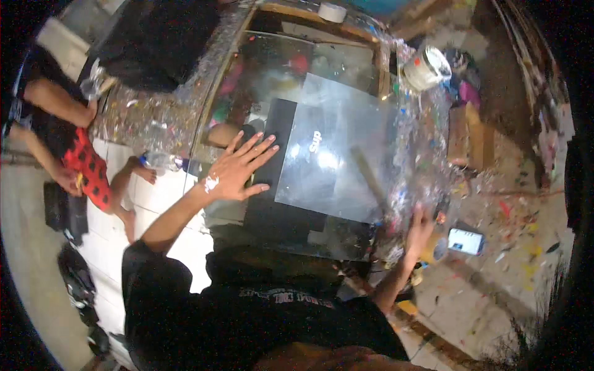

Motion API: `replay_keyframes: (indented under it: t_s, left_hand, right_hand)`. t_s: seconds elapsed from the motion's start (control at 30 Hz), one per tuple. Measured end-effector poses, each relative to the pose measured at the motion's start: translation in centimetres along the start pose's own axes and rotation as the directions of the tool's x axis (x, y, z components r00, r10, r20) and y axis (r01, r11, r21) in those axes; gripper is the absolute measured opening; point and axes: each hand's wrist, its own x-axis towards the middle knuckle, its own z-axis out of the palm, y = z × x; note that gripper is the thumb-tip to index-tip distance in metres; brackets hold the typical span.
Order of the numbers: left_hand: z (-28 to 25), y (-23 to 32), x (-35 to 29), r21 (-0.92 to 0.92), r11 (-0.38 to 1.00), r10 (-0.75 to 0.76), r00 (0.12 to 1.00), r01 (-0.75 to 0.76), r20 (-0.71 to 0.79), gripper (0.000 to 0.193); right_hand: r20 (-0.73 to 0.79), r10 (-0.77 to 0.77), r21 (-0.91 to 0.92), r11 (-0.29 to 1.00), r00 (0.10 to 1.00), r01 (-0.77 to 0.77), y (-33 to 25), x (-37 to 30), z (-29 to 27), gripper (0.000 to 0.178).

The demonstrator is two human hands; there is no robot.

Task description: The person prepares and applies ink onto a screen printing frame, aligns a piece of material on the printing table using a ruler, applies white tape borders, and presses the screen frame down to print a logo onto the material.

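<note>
My left hand [238,167] lies with its fingers spread over a black sheet [281,123], close to the left edge of a translucent film sheet [346,123]. The film carries small white lettering and a bright glare spot, and it covers part of the black sheet. Both rest on a glass tabletop [266,52] set in a wooden frame. Over the film's right half shows a narrow olive strip [368,173]; whether it is an object or a reflection is unclear. My right hand [422,227] is smeared by motion beside a roll of tape [435,247], right of the glass.
A phone [466,242] with a lit screen lies at the right. Farther back are a paint-smeared white bucket [427,68], a cardboard box [470,139] and a white tape roll [332,12]. At the left, another person's legs and red patterned shorts [86,167] show near a plastic bottle [164,161].
</note>
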Motion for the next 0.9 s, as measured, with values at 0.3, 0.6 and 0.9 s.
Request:
replay_keyframes:
  t_s: [0.3,0.6,0.9]
  left_hand:
    - [0.6,0.2,-0.9,0.003,1.000,0.011,0.998,-0.011,-0.059,0.087]
    - [0.7,0.2,-0.7,0.007,1.000,0.019,0.998,-0.019,-0.065,0.088]
    - [1.1,0.2,-0.9,-0.005,1.000,0.017,0.997,-0.017,-0.079,0.087]
  right_hand:
    - [0.081,0.086,0.163,0.982,0.993,-0.098,-2.7,-6.3,-1.5,0.046]
    - [0.081,0.135,0.220,0.964,0.988,-0.150,-3.0,-6.5,-1.6,0.040]
    - [0.013,0.086,0.211,0.974,0.996,-0.087,-2.9,-6.3,-0.2,0.040]
